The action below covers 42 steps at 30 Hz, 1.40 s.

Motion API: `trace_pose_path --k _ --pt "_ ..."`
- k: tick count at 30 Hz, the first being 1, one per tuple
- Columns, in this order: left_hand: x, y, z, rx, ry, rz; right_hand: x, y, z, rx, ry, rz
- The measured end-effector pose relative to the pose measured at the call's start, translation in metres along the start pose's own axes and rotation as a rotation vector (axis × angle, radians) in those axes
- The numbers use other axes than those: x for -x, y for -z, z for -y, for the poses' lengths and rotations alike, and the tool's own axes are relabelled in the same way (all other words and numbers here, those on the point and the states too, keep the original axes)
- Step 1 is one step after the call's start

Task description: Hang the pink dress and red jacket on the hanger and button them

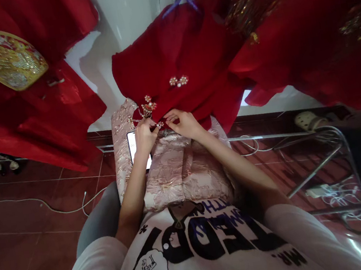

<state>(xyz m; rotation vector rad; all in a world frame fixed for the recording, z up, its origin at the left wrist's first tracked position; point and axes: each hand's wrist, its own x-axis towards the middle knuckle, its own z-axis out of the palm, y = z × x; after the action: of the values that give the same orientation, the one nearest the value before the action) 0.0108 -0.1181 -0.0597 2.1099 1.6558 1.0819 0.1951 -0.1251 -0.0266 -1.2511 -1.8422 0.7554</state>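
Red cloth (pixel 152 66) hangs from above, and its lower edge lies across my lap. My left hand (pixel 146 133) pinches a small beaded flower ornament (pixel 160 124) at that lower edge. Close to its right, my right hand (pixel 183 123) is closed over the cloth with thumb and finger together; what lies between them is too small to make out. Beside my left fingers sits a larger gold and red beaded ornament (pixel 149 108) with bead strands. Higher on the cloth is another beaded flower cluster (pixel 179 81). Pink brocade fabric (pixel 186 170) covers my lap under both hands.
A lit phone (pixel 132 142) lies on the brocade, partly behind my left wrist. Red embroidered garments (pixel 67 93) hang left and right. A metal-framed chair (pixel 342 141) stands at right, with white cables (pixel 340 192) below it. Another cable (pixel 58 211) crosses the tiled floor at left.
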Motion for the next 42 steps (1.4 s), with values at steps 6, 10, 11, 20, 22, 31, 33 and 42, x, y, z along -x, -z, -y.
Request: trace_pose_path --k 6,10,11,20,22,31,33,42 --pt "-0.002 0.005 -0.003 0.157 0.048 0.042 0.001 -0.006 -0.008 -0.077 -0.041 0.054" --pt "-0.002 0.006 -0.004 0.203 0.063 0.034 0.001 -0.007 -0.008 -0.139 -0.072 0.071" --pt "-0.003 0.006 -0.005 0.207 0.064 0.027 0.001 -0.007 -0.007 -0.149 -0.075 0.077" --pt "-0.001 0.005 -0.004 0.268 0.098 -0.075 0.002 -0.007 -0.002 -0.195 -0.077 0.077" --pt "-0.001 0.004 -0.004 0.313 0.115 -0.092 0.002 -0.008 -0.002 -0.206 -0.072 0.071" --pt "-0.009 0.000 0.003 0.608 0.251 -0.014 0.002 -0.009 -0.006 -0.226 -0.076 0.064" --pt "-0.009 -0.001 0.004 0.637 0.255 -0.001 0.002 -0.009 -0.007 -0.233 -0.075 0.067" --pt "-0.010 0.000 0.005 0.597 0.224 0.001 0.001 -0.008 -0.011 -0.246 -0.072 0.109"
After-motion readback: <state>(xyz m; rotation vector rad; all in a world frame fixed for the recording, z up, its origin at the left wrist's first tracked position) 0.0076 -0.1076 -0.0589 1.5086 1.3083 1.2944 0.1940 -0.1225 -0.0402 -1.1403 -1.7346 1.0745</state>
